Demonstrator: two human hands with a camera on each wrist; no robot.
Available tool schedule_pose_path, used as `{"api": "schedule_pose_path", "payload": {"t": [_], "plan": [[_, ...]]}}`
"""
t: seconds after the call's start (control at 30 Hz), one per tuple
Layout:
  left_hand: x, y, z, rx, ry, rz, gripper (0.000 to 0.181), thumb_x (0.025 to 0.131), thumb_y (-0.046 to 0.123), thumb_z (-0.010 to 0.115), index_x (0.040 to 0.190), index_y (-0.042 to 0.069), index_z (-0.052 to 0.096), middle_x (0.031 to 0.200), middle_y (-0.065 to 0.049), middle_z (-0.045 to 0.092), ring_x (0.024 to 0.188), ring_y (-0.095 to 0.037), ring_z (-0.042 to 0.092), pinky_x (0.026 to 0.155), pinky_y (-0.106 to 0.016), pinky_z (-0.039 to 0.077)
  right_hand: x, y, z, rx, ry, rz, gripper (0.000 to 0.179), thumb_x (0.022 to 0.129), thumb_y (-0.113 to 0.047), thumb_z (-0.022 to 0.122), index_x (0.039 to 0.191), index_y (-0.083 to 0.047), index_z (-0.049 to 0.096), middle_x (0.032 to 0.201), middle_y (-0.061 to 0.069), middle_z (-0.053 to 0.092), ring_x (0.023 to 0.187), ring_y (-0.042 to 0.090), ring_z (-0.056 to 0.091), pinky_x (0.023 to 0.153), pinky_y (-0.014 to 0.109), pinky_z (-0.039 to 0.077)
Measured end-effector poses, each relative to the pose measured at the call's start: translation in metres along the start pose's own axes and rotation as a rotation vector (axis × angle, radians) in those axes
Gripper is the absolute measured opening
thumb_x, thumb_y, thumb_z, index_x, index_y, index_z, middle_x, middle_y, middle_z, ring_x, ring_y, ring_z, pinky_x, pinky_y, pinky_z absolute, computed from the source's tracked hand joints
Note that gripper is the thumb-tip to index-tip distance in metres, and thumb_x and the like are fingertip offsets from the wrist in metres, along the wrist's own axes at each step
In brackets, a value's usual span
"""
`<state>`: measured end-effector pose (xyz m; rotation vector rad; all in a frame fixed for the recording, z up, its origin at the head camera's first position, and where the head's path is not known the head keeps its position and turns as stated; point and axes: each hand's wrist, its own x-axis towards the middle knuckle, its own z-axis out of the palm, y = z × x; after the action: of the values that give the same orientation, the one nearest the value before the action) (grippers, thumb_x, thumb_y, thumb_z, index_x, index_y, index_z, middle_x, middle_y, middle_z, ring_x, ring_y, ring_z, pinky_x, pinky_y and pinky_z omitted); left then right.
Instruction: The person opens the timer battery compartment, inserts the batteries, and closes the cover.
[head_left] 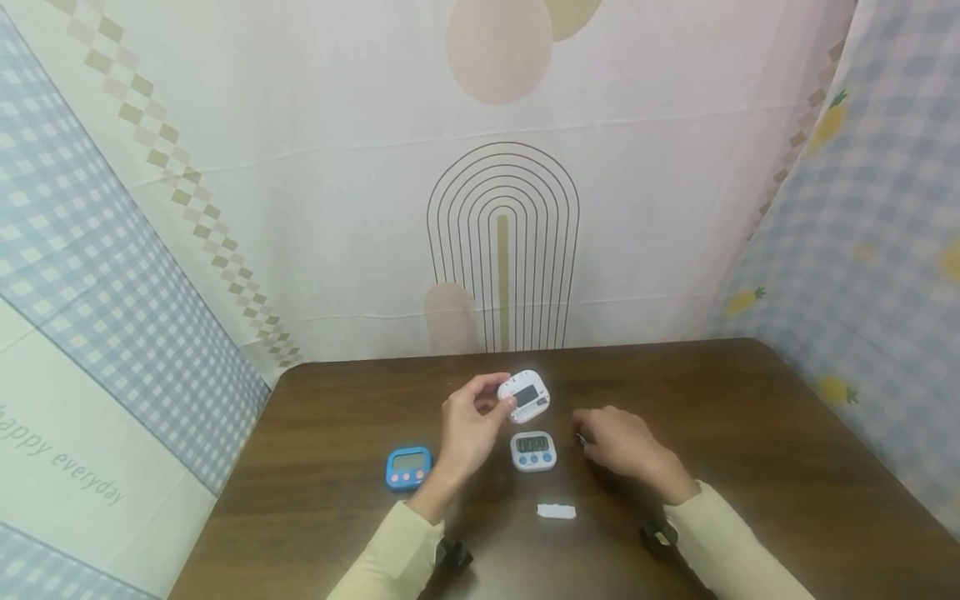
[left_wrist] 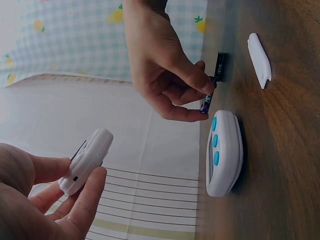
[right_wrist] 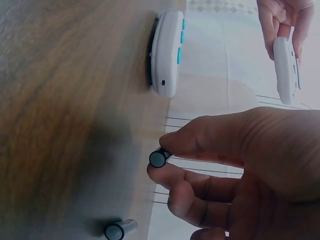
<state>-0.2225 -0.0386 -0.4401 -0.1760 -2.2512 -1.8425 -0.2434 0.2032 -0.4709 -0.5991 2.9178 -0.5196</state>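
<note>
My left hand (head_left: 471, 425) holds a white digital timer (head_left: 524, 397) up off the table by its edges, its back facing me and the long battery slot uncovered. To the right, my right hand (head_left: 621, 439) pinches a small dark battery (left_wrist: 207, 101) between thumb and fingers, just above the tabletop. A second battery (right_wrist: 120, 229) lies on the wood close by. Between the hands, another white timer (head_left: 533, 451) with blue buttons lies face up, digits on its screen. Nearer to me lies a loose white battery cover (head_left: 557, 511).
A blue timer (head_left: 408, 468) with pink buttons lies left of my left wrist. The brown wooden table (head_left: 315, 517) ends at a patterned cloth (head_left: 360, 208) at the back, and checked cloths hang on both sides.
</note>
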Motion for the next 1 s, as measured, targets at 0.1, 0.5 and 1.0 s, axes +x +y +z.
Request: {"api": "schedule_pose_path", "payload": {"t": [0.1,0.5,1.0], "plan": [[0.0,0.0,0.0,-0.005,-0.003,0.002,0.031,0.091,0.0,0.08,0.12,0.008,0.077,0.113,-0.014,0.078,0.085,-0.024,0.076,0.066,-0.025,0.064,0.0,0.001,-0.001,0.007,0.023,-0.021,0.021,0.087,-0.005,0.082,0.1,-0.015,0.07,0.078,-0.005,0.065,0.066,0.013,0.056,0.055,0.031,0.049],[-0.001,-0.002,0.0,-0.011,-0.005,0.003,0.03,0.091,-0.001,0.08,0.119,0.008,0.077,0.113,-0.014,0.078,0.083,-0.024,0.075,0.065,-0.025,0.064,0.001,-0.001,-0.005,0.065,0.082,-0.05,0.024,0.088,-0.005,0.08,0.105,-0.014,0.064,0.078,-0.006,0.062,0.067,0.013,0.055,0.055,0.029,0.048],[-0.001,-0.002,0.001,0.003,-0.008,-0.002,0.03,0.091,0.0,0.079,0.12,0.009,0.077,0.113,-0.013,0.079,0.083,-0.02,0.075,0.066,-0.025,0.064,-0.001,-0.008,-0.011,0.192,0.153,-0.057,0.024,0.092,-0.005,0.077,0.112,-0.012,0.066,0.08,-0.006,0.064,0.063,0.009,0.055,0.053,0.026,0.048]]}}
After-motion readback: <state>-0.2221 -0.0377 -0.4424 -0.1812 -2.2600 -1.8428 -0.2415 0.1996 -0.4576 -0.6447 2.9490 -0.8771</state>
